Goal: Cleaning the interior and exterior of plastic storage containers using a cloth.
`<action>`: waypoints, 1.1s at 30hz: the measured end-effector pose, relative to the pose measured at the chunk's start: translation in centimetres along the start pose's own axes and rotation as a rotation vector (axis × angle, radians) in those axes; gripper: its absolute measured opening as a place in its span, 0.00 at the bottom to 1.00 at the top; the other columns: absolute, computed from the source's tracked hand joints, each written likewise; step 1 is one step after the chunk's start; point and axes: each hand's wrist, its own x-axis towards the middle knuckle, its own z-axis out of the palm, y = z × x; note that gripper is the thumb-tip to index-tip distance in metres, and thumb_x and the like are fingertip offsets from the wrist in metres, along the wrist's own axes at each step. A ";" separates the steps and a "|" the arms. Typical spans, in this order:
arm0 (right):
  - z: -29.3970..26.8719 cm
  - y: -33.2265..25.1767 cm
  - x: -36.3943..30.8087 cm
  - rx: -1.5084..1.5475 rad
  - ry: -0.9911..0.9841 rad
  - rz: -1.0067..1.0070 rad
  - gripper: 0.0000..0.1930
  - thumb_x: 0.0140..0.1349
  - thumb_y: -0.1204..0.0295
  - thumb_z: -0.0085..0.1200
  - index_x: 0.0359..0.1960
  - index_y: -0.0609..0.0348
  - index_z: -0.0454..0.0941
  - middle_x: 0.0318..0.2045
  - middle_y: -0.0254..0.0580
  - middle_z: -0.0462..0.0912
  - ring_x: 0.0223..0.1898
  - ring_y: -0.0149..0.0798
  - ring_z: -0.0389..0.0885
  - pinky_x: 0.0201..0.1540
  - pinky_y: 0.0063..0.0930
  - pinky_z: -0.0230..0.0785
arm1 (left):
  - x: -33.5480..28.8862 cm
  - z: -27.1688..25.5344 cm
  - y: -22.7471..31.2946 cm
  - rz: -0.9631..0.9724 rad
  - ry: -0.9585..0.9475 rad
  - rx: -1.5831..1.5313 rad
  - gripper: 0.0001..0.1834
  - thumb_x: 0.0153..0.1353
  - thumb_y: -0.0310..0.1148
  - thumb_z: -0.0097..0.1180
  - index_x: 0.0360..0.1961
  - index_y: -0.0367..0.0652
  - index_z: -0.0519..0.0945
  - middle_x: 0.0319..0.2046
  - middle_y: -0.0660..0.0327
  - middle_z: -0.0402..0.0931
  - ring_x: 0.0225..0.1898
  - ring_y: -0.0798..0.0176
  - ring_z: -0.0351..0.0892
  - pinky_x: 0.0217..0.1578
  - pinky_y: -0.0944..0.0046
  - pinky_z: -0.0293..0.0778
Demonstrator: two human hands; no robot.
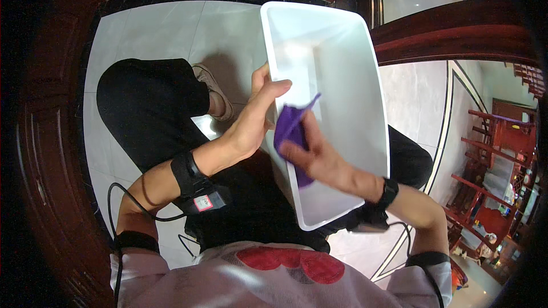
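Below, I see a white rectangular plastic tub (337,79) resting on my lap. Left hand (251,119) clasps its near rim; right hand (317,156) presses a crumpled purple cloth (289,131) inside. Wiping looks midway; far end apparently untouched.

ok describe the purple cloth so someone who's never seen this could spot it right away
Start at the big white plastic tub tilted across the seated person's lap. The left hand grips its near rim, and the right hand presses inside it. Under those right fingers is the purple cloth, the only purple thing against the white.
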 end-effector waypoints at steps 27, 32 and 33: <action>-6.2 -5.7 7.2 -0.722 0.211 -0.624 0.18 0.50 0.82 0.48 0.46 0.58 0.69 0.46 0.50 0.70 0.47 0.45 0.70 0.47 0.35 0.65 | -0.7 0.3 -3.2 0.266 0.044 0.441 0.45 0.40 0.14 0.36 0.62 0.42 0.35 0.54 0.50 0.49 0.56 0.58 0.54 0.49 0.67 0.62; -4.6 -3.0 14.4 -1.335 0.214 -0.866 0.21 0.45 0.79 0.48 0.45 0.66 0.67 0.39 0.50 0.71 0.40 0.45 0.70 0.44 0.34 0.66 | -1.3 -0.2 -2.9 0.259 0.027 0.553 0.46 0.42 0.12 0.35 0.62 0.46 0.32 0.56 0.55 0.48 0.55 0.63 0.52 0.49 0.71 0.58; -5.1 -2.6 15.0 -1.332 0.213 -0.870 0.21 0.45 0.79 0.48 0.45 0.66 0.67 0.39 0.50 0.71 0.40 0.45 0.70 0.44 0.34 0.66 | -1.3 -0.4 -3.0 0.268 0.036 0.539 0.46 0.42 0.12 0.35 0.63 0.46 0.32 0.56 0.55 0.48 0.55 0.62 0.52 0.49 0.72 0.58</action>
